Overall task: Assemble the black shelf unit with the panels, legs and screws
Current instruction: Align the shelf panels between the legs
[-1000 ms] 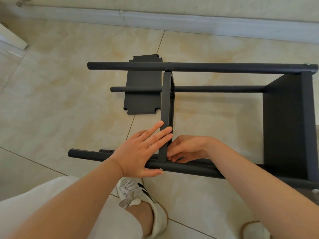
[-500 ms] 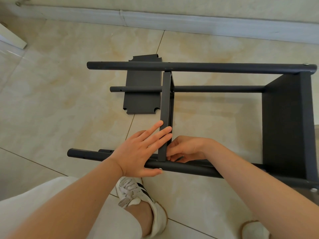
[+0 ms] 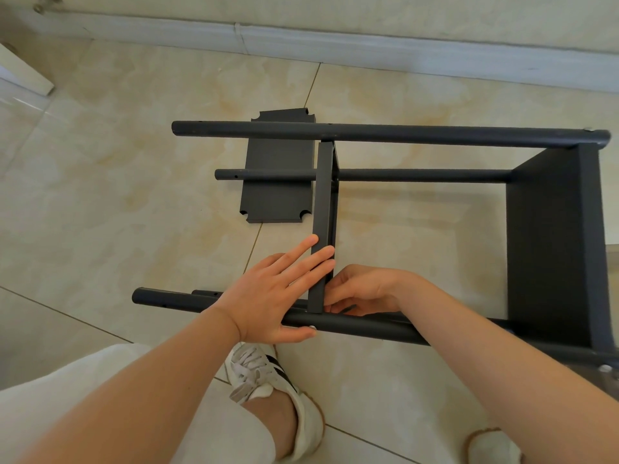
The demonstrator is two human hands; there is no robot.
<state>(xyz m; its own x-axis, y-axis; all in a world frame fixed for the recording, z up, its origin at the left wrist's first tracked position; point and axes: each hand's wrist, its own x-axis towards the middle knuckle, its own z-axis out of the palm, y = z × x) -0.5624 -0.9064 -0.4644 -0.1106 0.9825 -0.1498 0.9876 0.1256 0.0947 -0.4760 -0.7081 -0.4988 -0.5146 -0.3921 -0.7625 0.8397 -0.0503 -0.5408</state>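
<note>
The black shelf unit lies on its side on the tiled floor. Its far top leg [image 3: 435, 135] and near leg [image 3: 368, 326] run left to right, joined at the right by an end panel [image 3: 552, 249]. A middle panel [image 3: 323, 209] stands on edge between the legs. My left hand [image 3: 278, 289] lies flat with straight fingers against the panel's left face, thumb on the near leg beside a screw head [image 3: 313, 327]. My right hand [image 3: 361, 289] has curled fingers at the panel's lower right corner; what they pinch is hidden.
A loose black panel [image 3: 278, 182] with notched corners lies flat on the floor behind the legs. A white baseboard [image 3: 368, 45] runs along the back wall. My sneaker [image 3: 268, 380] sits just below the near leg. A white object's corner [image 3: 23, 75] shows at far left.
</note>
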